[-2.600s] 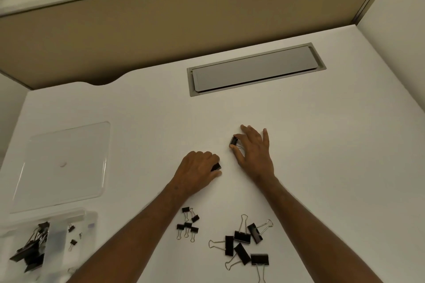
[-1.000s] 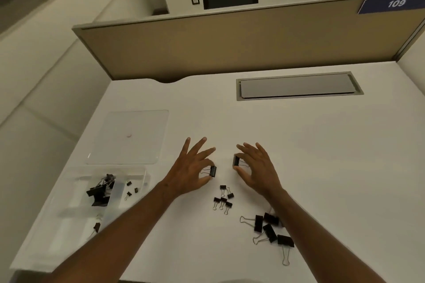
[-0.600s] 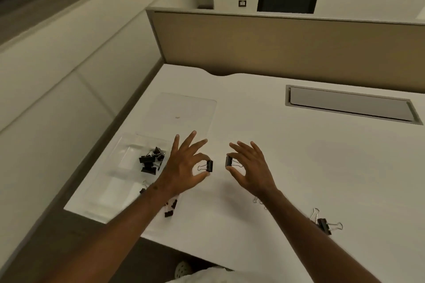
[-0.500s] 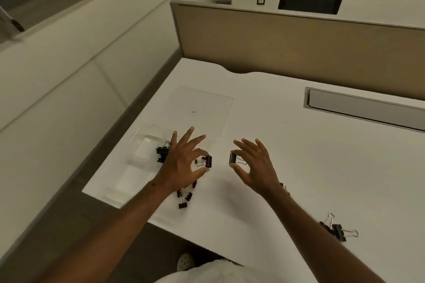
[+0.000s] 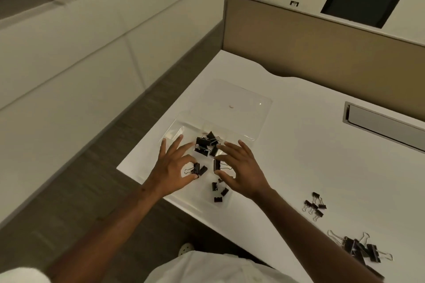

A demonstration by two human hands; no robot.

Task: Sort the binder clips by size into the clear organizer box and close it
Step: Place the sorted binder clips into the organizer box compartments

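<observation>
At the left edge of the white desk (image 5: 322, 167) a clear organizer box (image 5: 177, 132) is seen lying open, with its clear lid (image 5: 241, 108) laid flat just beyond it on the far side. Above the box, a medium binder clip (image 5: 196, 169) is pinched between thumb and forefinger of the left hand (image 5: 173, 169), while the other three fingers are spread out straight. Just beside that clip, another black clip (image 5: 203, 170) is seen lying in the box. A heap of larger black clips (image 5: 205, 143) is gathered in a far compartment of the box, between the fingertips of the two hands. A second medium clip (image 5: 216, 165) is pinched in the same manner by thumb and forefinger of the right hand (image 5: 241, 172), its remaining fingers likewise fanned out. The two held clips are kept near each other but apart, their wire handles pointing outward toward the palms. Below them, a few small clips (image 5: 218, 190) are scattered in a near compartment of the box. Further right on the bare desk, well apart from the box, a cluster of small clips (image 5: 315, 206) is found, and nearer the right edge a pile of large clips (image 5: 361, 249) with long wire handles. A grey cable hatch (image 5: 381, 125) is set into the desk at the far right, in front of a tan partition (image 5: 322, 53).
</observation>
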